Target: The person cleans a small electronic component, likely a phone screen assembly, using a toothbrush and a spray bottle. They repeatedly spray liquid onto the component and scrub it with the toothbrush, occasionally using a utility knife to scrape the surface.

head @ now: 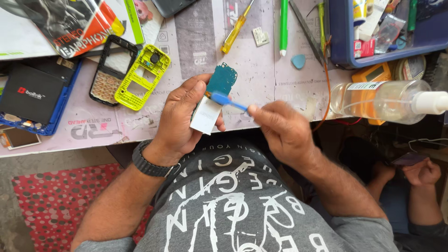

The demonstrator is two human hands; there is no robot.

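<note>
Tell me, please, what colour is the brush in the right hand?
Blue, on the brush held by the right hand; head view.

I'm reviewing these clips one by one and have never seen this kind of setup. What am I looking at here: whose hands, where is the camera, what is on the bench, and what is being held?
There is no machine here. A single camera worn on a person's head looks down at their own two bare hands above a cluttered workbench.

The left hand, with a dark watch on its wrist, holds a teal circuit board with a white piece below it. The right hand pinches a small blue brush, whose head touches the board.

On the bench lie a yellow-green phone frame, a black phone front with a keypad, a yellow screwdriver, a blue guitar-pick-shaped tool, a blue tray of odds and ends and a clear spray bottle. At lower right, another person's hands are separate.
</note>
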